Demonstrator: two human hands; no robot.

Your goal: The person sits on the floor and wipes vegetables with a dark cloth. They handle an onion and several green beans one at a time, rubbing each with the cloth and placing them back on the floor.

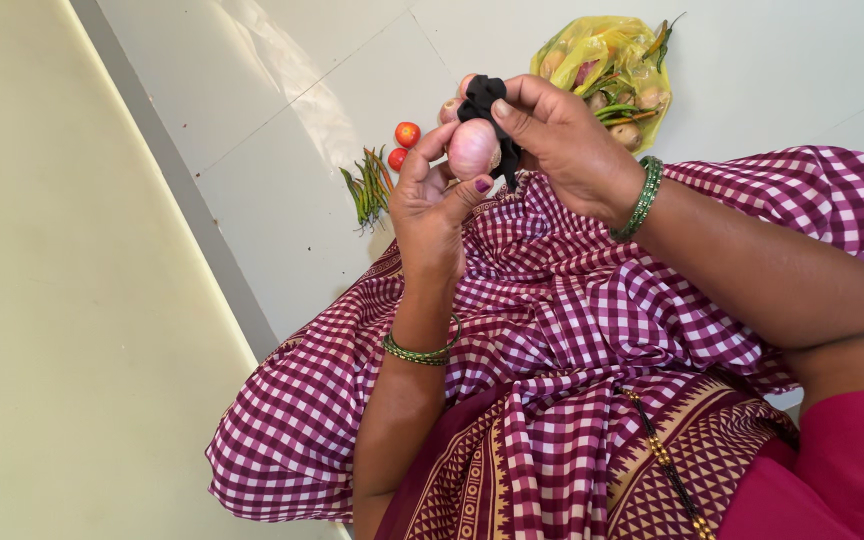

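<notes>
The left hand (432, 205) is cupping a firm, papery-skinned pink onion (473, 148) above the checked lap, its grip closed round the sides, while the right hand (562, 140) is pinching a small black tool (483, 98) against its top, which looks slippery.

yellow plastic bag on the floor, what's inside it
Through the thin yellow plastic bag show several pale round onions or potatoes, I cannot tell which, and long green beans or chillies poking out. Whatever lies deeper is hidden by the crumpled plastic.
</notes>
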